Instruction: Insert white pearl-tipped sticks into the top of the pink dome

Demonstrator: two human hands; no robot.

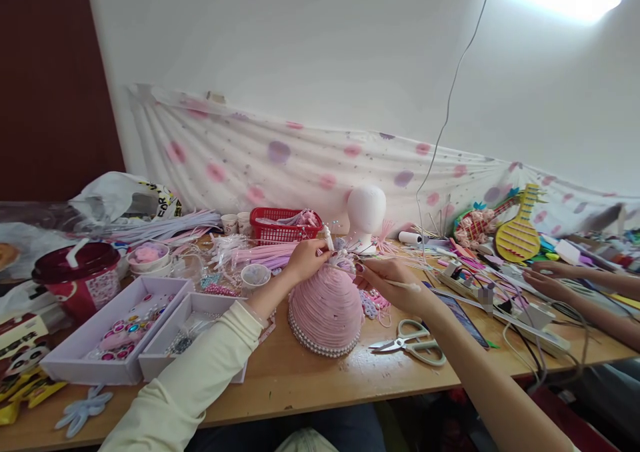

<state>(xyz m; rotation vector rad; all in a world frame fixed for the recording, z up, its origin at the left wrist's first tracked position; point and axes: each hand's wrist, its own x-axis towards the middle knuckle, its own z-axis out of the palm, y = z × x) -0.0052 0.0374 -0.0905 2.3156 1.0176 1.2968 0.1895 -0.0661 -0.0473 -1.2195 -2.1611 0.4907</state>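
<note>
A pink dome-shaped doll skirt (326, 309), wound in strands and edged with pearl beads, stands on the table in front of me. My left hand (311, 260) is closed at its top, with the fingers around a slim white upright piece (328, 237). From the right, my right hand (383, 280) reaches to the same top with its fingers pinched together. A thin pale stick (404, 285) lies across that hand and sticks out past it; its tip is hidden. White and lilac trimmings crowd between the two hands. Scissors (411, 345) rest partly spread just right of the skirt.
White trays (117, 370) of gems and beads stand left, beside a lidded cup (76, 282). Behind are a red basket (286, 227) and a white foam head (367, 209). Rightward lie a phone (457, 322), a power strip (540, 339) and another person's hands (545, 279).
</note>
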